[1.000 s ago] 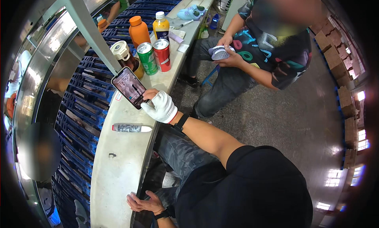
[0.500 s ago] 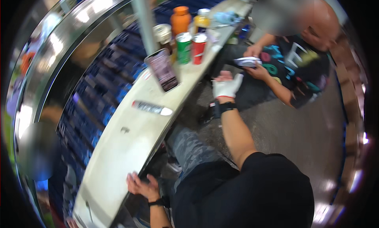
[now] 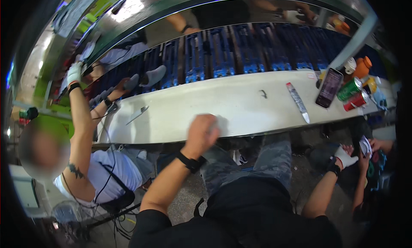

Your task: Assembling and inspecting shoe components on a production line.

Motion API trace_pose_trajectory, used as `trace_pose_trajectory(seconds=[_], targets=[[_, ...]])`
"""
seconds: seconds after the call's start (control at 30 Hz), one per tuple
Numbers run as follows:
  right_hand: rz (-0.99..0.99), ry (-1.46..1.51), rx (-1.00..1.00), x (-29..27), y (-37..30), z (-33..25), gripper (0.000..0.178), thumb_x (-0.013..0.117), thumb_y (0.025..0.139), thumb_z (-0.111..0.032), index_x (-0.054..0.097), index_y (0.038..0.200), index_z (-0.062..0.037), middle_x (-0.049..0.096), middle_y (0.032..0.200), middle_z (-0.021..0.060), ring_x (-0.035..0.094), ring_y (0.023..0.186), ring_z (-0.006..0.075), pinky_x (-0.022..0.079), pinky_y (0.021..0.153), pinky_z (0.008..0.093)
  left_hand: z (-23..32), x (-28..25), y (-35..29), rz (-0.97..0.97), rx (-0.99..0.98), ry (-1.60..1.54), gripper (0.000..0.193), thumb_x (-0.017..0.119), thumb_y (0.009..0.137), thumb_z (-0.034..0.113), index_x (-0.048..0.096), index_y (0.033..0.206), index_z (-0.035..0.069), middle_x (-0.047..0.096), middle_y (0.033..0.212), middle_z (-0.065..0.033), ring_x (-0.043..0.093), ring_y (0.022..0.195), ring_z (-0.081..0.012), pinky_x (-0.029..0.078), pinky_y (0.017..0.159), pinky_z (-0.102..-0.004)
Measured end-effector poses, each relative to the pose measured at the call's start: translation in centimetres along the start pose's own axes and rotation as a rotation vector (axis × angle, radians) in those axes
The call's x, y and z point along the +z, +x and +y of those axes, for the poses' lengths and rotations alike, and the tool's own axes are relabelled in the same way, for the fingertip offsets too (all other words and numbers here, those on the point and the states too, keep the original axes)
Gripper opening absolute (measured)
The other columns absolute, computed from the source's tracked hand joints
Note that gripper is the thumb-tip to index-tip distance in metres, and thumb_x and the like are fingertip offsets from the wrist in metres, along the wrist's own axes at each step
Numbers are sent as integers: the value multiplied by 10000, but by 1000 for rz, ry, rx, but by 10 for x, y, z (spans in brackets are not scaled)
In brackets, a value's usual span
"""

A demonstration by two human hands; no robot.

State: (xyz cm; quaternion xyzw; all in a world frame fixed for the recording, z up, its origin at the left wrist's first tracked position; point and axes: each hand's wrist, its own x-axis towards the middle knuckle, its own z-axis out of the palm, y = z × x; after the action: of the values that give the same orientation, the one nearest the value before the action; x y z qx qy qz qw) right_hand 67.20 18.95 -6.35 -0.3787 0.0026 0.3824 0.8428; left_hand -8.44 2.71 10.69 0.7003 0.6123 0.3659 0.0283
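My left hand (image 3: 201, 135) is above the front edge of the long white table (image 3: 184, 106), its fingers curled and smeared by motion. Nothing can be made out in it. Low on the right, my right hand (image 3: 346, 157) wears a white glove that leaves the fingertips bare. It is open and holds nothing, its fingers apart. Close beside it, another person's hands (image 3: 376, 146) hold a white, flat item (image 3: 365, 147). A slim tube (image 3: 298, 103) with a red end and a pale tip lies on the table, left of a propped phone (image 3: 329, 88).
A green can (image 3: 349, 89), a red can (image 3: 355, 101) and an orange bottle (image 3: 363, 67) stand at the table's right end. A thin pointed tool (image 3: 138, 115) lies left. Blue slats (image 3: 219, 50) run behind. At left, a seated person in white (image 3: 109, 170) reaches toward the rack.
My view has swung left, bringing the seated person in white into sight. My left hand has moved up to the table's front edge, its fingers now curled. My right hand stays open.
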Motion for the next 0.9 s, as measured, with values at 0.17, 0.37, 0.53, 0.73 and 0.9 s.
trace_pose_trajectory(seconds=[0.17, 0.37, 0.53, 0.73, 0.9], targets=[[-346, 89, 169, 69, -94, 27, 666, 408, 1054, -756, 589, 731, -202, 630, 727, 24, 541, 587, 180, 468, 644, 372, -189, -65, 17, 71, -201, 408, 400, 802, 936, 173, 738, 1302, 27, 735, 1367, -210, 659, 1310, -384, 492, 1152, -481], [143, 60, 114, 103, -129, 36, 535, 653, 1013, -699, 704, 992, -166, 723, 910, 28, 613, 735, 204, 464, 664, 354, -405, -164, 77, -99, -296, 661, 900, 844, 890, 175, 409, 1641, -67, 557, 1584, -316, 523, 1490, -450, 389, 1282, -477], [197, -167, 77, 88, -137, -21, 468, 726, 1009, -599, 698, 1158, -157, 717, 1034, 8, 622, 835, 204, 463, 731, 353, -408, -104, 104, -314, -685, 769, 1091, 898, 780, 309, 356, 1671, -12, 528, 1614, -309, 495, 1506, -460, 388, 1277, -502], [268, -303, 58, 79, -139, -37, 485, 765, 992, -558, 693, 1226, -140, 720, 1065, 7, 649, 846, 184, 477, 743, 362, -374, -109, 125, -494, -885, 925, 1078, 891, 754, 412, 417, 1672, 103, 573, 1561, -271, 549, 1436, -440, 433, 1215, -559], [234, -293, 96, 98, -142, -22, 481, 762, 995, -552, 692, 1226, -135, 720, 1080, 10, 649, 842, 183, 483, 743, 358, -375, -134, 107, -299, -635, 714, 876, 803, 868, 432, 563, 1519, -101, 635, 1461, -379, 603, 1380, -492, 459, 1202, -476]])
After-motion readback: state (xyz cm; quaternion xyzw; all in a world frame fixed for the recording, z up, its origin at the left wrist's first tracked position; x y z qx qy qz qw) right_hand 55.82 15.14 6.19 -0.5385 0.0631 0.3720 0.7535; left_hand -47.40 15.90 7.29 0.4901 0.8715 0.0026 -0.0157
